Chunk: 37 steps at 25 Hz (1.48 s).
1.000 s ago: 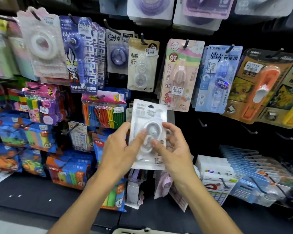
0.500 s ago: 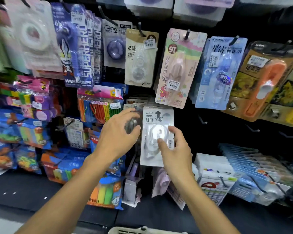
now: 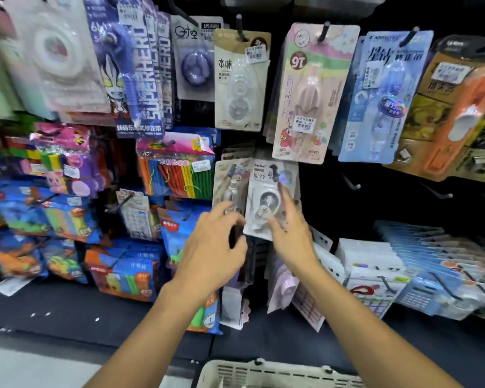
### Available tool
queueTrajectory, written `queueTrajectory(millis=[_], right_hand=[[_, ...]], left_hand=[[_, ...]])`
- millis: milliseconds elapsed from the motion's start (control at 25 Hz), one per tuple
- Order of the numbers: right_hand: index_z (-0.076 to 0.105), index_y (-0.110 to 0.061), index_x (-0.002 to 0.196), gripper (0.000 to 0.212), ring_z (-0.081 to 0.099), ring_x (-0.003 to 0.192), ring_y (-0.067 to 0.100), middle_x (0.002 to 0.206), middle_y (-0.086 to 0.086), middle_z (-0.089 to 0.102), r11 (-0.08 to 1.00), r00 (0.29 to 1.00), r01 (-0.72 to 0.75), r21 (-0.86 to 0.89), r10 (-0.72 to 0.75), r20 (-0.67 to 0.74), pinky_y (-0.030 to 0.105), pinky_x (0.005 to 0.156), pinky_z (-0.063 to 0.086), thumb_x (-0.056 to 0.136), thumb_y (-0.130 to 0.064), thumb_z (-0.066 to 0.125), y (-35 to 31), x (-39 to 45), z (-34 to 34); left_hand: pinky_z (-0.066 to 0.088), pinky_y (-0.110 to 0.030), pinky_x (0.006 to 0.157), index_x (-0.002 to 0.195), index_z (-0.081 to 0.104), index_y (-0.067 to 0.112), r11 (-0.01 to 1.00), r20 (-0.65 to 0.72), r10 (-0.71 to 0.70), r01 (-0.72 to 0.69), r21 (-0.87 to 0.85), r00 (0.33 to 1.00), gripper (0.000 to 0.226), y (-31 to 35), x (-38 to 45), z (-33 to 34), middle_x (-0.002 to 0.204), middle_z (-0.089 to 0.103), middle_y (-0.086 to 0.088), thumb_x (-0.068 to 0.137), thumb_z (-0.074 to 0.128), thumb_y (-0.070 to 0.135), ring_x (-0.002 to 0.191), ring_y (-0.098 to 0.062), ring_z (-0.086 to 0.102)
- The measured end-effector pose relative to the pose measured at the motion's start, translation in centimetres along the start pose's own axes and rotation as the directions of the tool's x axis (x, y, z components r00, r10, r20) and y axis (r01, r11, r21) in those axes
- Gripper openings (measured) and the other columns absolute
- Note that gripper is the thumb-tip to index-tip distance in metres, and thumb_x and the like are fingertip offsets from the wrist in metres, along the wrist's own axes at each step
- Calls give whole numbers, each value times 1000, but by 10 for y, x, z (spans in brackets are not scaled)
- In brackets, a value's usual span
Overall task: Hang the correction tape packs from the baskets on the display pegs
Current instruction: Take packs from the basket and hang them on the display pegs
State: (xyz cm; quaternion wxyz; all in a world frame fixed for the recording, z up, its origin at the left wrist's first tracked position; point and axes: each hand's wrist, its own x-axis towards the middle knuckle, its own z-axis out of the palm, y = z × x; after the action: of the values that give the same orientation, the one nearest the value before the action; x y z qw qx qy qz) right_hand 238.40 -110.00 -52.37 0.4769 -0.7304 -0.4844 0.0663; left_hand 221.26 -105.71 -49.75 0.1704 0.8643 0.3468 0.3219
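A white correction tape pack (image 3: pixel 263 191) hangs at the front of a black display peg (image 3: pixel 274 171) in the middle row. My right hand (image 3: pixel 291 236) holds it, thumb on its lower front, index finger stretched up its right edge. My left hand (image 3: pixel 213 245) is just left of it, thumb and curled fingers pinching the lower edge of a grey pack (image 3: pixel 230 186) on the neighbouring peg. The rim of a cream basket (image 3: pixel 263 372) shows at the bottom edge; what it holds is out of view.
The upper row carries other correction tape packs: beige (image 3: pixel 240 79), pink (image 3: pixel 308 91), blue (image 3: pixel 381 96). Two bare pegs (image 3: pixel 353 184) stick out to the right. Coloured stick packs (image 3: pixel 177 175) hang left, calculators (image 3: pixel 420 278) lie lower right.
The white pack went from being held in both hands in front of the display, up and forward onto the peg. My left hand let go of it and took the grey pack beside it.
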Motion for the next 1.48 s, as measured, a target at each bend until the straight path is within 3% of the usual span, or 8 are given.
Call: queueTrajectory(millis=[280,440,520,760,960,1160,1320,1480], right_hand=[[52,-29,132,35,61,97,13,119,-4,61,959,948,-282,-21,282,149,27,81,52,99,-20,58,85,-152,-18],[49,-18,144,46,57,121,26,144,9,54,781,337,-278,-559,624,705,34,98,46,99,-25,60,163,-286,2],[42,-19,150,57,47,135,26,154,7,44,758,240,-109,-644,648,723,30,106,40,96,-22,61,185,-326,2],[22,-34,158,101,35,141,30,160,4,22,780,104,-85,-620,626,773,42,111,41,77,-17,79,208,-339,-10],[45,-25,145,57,59,112,28,135,5,53,812,360,349,-468,345,867,41,95,50,92,-29,63,212,-356,-11],[71,-13,114,21,67,88,20,99,4,75,912,738,-314,-262,408,537,33,80,55,104,-16,53,210,-334,-16],[70,-18,86,27,59,60,-5,68,-15,68,636,639,-749,187,620,455,9,55,46,103,-6,53,194,-314,-18],[60,-18,97,16,69,72,14,82,-5,71,503,541,-831,239,628,559,26,54,56,106,-13,48,187,-311,-7]], left_hand=[[48,-35,100,132,59,24,952,858,-151,-160,260,491,41,-14,-96,64,135,61,-1,92,63,34,123,-26,58],[46,-33,102,140,53,24,946,897,-315,32,322,309,46,-39,-212,121,142,56,-5,97,62,35,126,-26,54],[46,-36,105,142,51,24,912,886,-410,74,404,216,48,-53,-268,141,146,53,-6,96,61,33,128,-27,54],[47,-28,87,130,57,26,936,892,-350,73,344,286,41,-40,-312,180,130,64,0,89,65,27,112,-22,61],[47,-32,99,143,50,26,878,896,-409,340,336,171,61,-39,-293,200,143,55,-5,88,75,30,120,-24,59],[57,-35,80,120,64,19,259,734,-614,953,-158,289,44,-48,-261,196,97,76,-5,85,77,44,88,-21,70],[56,-37,89,125,66,20,151,748,-546,922,-357,379,65,-42,-257,198,109,73,-4,67,84,44,96,-20,66],[56,-40,88,125,63,23,-53,794,-472,887,-458,382,58,-40,-252,200,106,78,-2,71,86,27,99,-22,72]])
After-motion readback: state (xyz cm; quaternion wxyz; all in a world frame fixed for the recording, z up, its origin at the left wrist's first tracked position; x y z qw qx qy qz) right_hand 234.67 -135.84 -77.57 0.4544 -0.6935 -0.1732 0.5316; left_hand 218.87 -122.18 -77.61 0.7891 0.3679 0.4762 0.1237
